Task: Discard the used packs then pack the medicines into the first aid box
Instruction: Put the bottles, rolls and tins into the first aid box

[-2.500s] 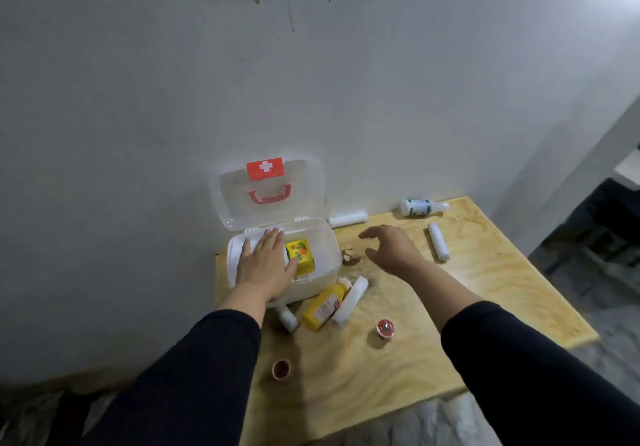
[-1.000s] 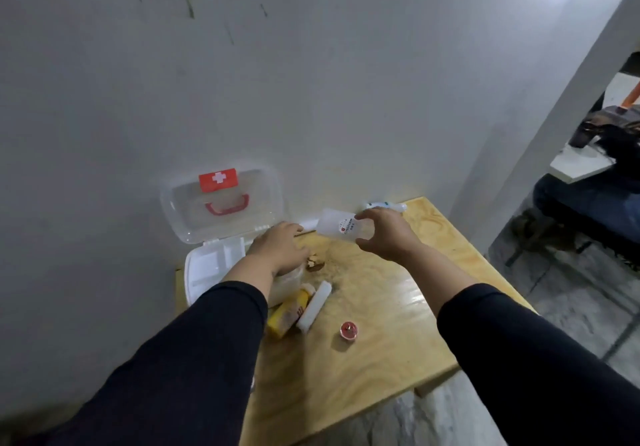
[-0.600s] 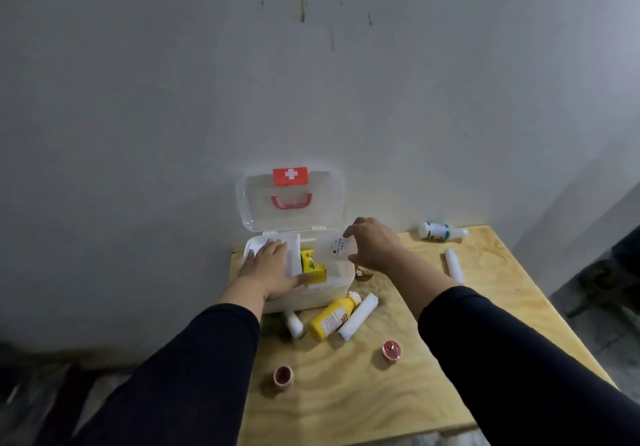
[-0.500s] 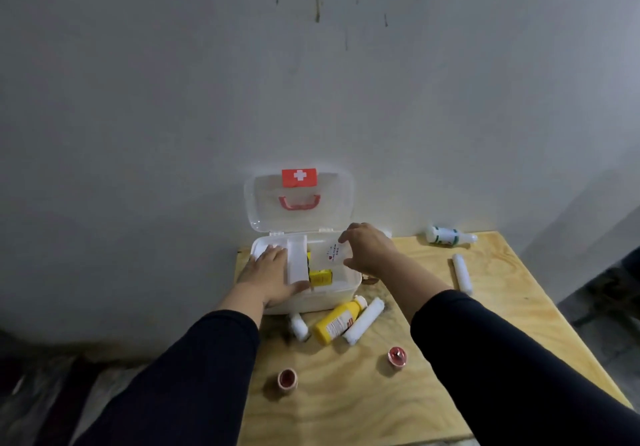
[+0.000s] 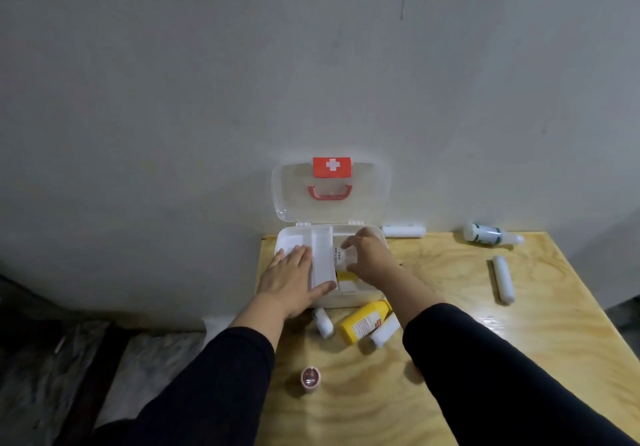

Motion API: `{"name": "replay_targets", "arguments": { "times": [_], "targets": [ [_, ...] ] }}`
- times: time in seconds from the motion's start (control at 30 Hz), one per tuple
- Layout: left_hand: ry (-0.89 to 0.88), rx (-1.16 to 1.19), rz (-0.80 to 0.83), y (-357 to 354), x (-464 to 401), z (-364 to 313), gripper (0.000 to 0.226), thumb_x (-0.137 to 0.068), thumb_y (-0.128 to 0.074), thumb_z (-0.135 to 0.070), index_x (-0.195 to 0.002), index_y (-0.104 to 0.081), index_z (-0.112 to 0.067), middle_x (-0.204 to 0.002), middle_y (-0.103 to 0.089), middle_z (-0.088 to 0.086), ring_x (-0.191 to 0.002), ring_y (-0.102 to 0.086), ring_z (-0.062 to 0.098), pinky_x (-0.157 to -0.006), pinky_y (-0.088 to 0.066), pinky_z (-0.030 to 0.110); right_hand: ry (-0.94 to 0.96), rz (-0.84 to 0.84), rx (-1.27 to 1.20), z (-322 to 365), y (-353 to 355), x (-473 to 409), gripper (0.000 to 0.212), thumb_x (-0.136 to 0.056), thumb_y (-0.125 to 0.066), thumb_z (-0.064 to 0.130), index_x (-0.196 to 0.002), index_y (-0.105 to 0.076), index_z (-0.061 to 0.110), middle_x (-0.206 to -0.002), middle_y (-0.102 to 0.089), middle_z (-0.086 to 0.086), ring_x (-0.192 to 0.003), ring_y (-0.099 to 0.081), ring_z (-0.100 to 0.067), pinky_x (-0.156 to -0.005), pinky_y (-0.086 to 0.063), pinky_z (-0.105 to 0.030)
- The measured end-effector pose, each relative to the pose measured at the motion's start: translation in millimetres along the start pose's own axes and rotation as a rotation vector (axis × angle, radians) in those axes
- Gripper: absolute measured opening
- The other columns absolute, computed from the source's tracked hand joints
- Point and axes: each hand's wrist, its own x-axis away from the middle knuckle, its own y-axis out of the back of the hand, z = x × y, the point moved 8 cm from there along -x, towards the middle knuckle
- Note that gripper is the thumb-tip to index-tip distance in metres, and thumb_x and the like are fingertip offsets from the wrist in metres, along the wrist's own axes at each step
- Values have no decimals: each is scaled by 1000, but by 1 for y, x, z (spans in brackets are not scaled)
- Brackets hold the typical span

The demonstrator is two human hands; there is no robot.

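Lowering a small clear bottle (image 5: 341, 258) into the first aid box (image 5: 349, 298) at frame centre, right hand (image 5: 369, 257) grip closed on it; left hand (image 5: 289, 281) flat, fingers spread, steadying the inner tray (image 5: 322, 260). Best laid flat beside the yellow pack, leaving room for worktop (image 5: 519, 359) leftovers.

A bare, dim room, likely a home corner: a plywood desk (image 5: 519, 359) against a stained grey wall (image 5: 207, 82), rough stone floor (image 5: 52, 359) at left.
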Motion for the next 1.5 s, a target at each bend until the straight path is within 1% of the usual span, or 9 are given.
{"name": "replay_targets", "arguments": {
  "times": [0.23,0.43,0.73,0.87,1.0,1.07,1.17,1.33,1.5],
  "targets": [
    [-9,-31,11,-5,-4,3,91,-90,-22,-71,-156,-1,-12,-165,-1,3,-152,1,17,-124,4,37,-7,-15,-74,11,1,4,45,-84,-67,8,-127,-57,17,-136,-53,-5,-120,-54,-22,-103,-41,-29],
    [-18,-48,9,-7,-3,3,91,-90,-19,-71,-156,-1,-10,-165,-1,4,-152,1,18,-123,3,38,-50,-204,-155,-18,47,34,34,-85,-62,6,-118,-64,14,-120,-62,-9,-111,-58,-24,-93,-44,-28],
    [-13,-80,3,-9,-6,3,90,-91,-19,-70,-155,-2,-9,-165,-2,5,-152,-1,18,-124,2,40,-441,-188,-244,-90,37,84,30,-88,-53,4,-116,-64,9,-114,-65,-13,-95,-64,-28,-63,-48,-24],
    [-18,-88,-5,-10,-7,3,90,-91,-17,-70,-155,-1,-10,-165,-2,5,-152,-1,18,-124,2,41,-581,-117,-395,-98,-4,86,35,-82,-50,-2,-112,-66,6,-101,-70,-18,-88,-70,-33,-77,-60,-44],
    [-25,-85,-10,-10,-5,3,89,-91,-17,-70,-156,-1,-10,-165,-1,4,-152,1,18,-124,3,39,-607,-131,-395,-97,-30,75,22,-79,-51,6,-96,-65,9,-92,-69,-14,-85,-70,-32,-73,-61,-42],
    [-25,-85,-13,-11,-5,3,89,-91,-16,-70,-156,-1,-11,-165,-1,4,-152,1,17,-123,4,38,-637,-116,-348,-97,-36,71,13,-79,-49,7,-80,-62,9,-84,-67,-14,-74,-68,-29,-60,-58,-32],
    [-25,-77,-10,-12,-6,3,90,-91,-16,-70,-156,0,-11,-165,0,4,-152,3,17,-122,5,38,-667,-88,-273,-97,-39,68,16,-82,-50,8,-68,-54,13,-77,-62,-10,-63,-54,-25,-44,-36,-23],
    [-25,-75,-8,-12,-5,3,90,-90,-16,-70,-155,2,-11,-165,1,3,-152,3,17,-122,6,38,-695,-80,-191,-100,-38,63,14,-84,-48,9,-72,-54,14,-77,-58,-6,-65,-53,-23,-51,-37,-26],
    [-29,-82,-2,-12,-6,4,90,-90,-15,-71,-155,2,-11,-165,2,4,-152,4,18,-122,7,39,-736,-97,-300,-103,-34,63,34,-84,-48,8,-52,-40,15,-56,-44,-1,-47,-38,-16,-42,-28,-23]
  ]
}}
